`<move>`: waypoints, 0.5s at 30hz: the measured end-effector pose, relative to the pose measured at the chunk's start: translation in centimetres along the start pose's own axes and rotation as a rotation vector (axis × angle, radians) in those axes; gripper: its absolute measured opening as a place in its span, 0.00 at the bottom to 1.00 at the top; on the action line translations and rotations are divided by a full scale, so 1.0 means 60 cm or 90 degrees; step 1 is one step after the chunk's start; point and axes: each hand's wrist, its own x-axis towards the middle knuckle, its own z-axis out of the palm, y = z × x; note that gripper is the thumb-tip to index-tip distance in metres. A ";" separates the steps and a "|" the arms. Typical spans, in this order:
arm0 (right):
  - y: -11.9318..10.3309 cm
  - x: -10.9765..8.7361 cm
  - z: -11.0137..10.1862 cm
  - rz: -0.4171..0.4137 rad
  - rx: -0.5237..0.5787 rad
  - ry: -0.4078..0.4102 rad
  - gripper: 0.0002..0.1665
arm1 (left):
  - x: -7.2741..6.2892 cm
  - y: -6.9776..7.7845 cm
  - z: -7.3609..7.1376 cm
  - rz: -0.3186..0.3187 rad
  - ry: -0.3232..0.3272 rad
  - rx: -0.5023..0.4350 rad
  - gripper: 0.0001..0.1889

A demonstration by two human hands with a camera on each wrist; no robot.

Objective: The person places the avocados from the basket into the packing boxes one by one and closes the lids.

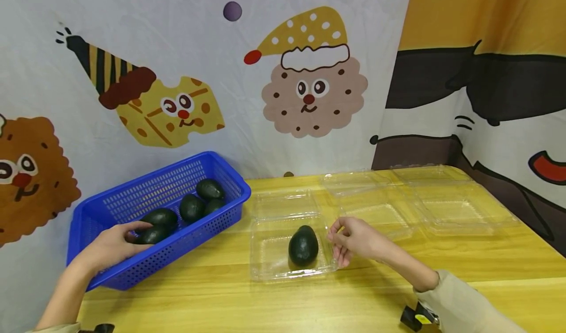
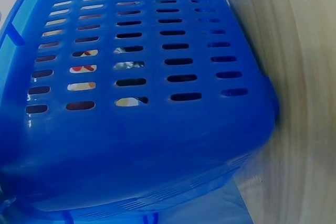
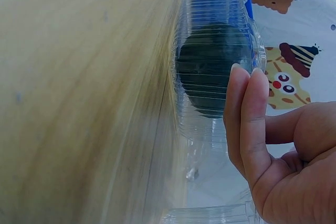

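The head view shows the left hand (image 1: 108,244) reaching into the basket (image 1: 205,234), its thumb and fingers curled round a dark avocado (image 1: 155,235) that lies low among the others. The right hand (image 1: 355,239) holds the right rim of the open box (image 1: 269,257) between thumb and fingertips, as far as such clear plastic lets one judge. Inside that box one loose avocado (image 1: 303,247) rests on the floor, nearer the right wall than the left, with bare room beside it. The lid (image 1: 285,205) lies back towards the wall cloth (image 1: 247,102). More avocados (image 1: 192,208) sit beyond the left hand in the basket, touching or nearly so, and further clear boxes (image 1: 376,215) stand open on the table (image 1: 212,298) to the right. The skins look smooth, so a shallow hold by the left fingertips could let the fruit slip or knock its neighbours. The box looks thin and light: a hard pinch could bend its rim, while a tug or a bump would probably slide it or set the loose fruit rolling against a wall.
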 end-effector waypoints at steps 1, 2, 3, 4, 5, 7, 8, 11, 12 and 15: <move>0.000 0.000 0.000 0.000 0.000 0.000 0.13 | 0.000 0.000 0.000 0.001 0.003 -0.003 0.36; 0.000 0.000 0.000 -0.001 0.001 -0.001 0.13 | 0.000 0.000 -0.001 0.000 0.005 -0.005 0.36; 0.001 0.000 0.000 -0.001 0.002 -0.001 0.13 | 0.000 0.000 -0.001 -0.003 0.007 -0.007 0.36; 0.001 0.000 0.001 -0.001 0.003 -0.001 0.13 | -0.001 0.001 -0.001 -0.008 0.009 -0.012 0.38; 0.001 0.000 0.001 -0.001 0.004 0.000 0.13 | -0.002 0.002 -0.001 -0.013 0.013 -0.016 0.39; 0.001 0.000 0.001 -0.002 0.004 0.000 0.13 | -0.004 0.005 -0.002 -0.029 0.015 -0.038 0.43; 0.001 0.000 0.001 -0.001 0.004 0.000 0.13 | -0.005 0.007 -0.003 -0.037 0.017 -0.047 0.45; 0.000 0.000 0.001 -0.001 0.001 0.001 0.13 | -0.008 0.013 -0.006 -0.053 0.026 -0.071 0.49; 0.000 0.000 0.001 0.000 0.000 0.001 0.13 | -0.009 0.015 -0.007 -0.056 0.031 -0.077 0.50; 0.000 0.000 0.001 0.002 -0.002 0.001 0.13 | -0.011 0.021 -0.008 -0.060 0.057 -0.082 0.50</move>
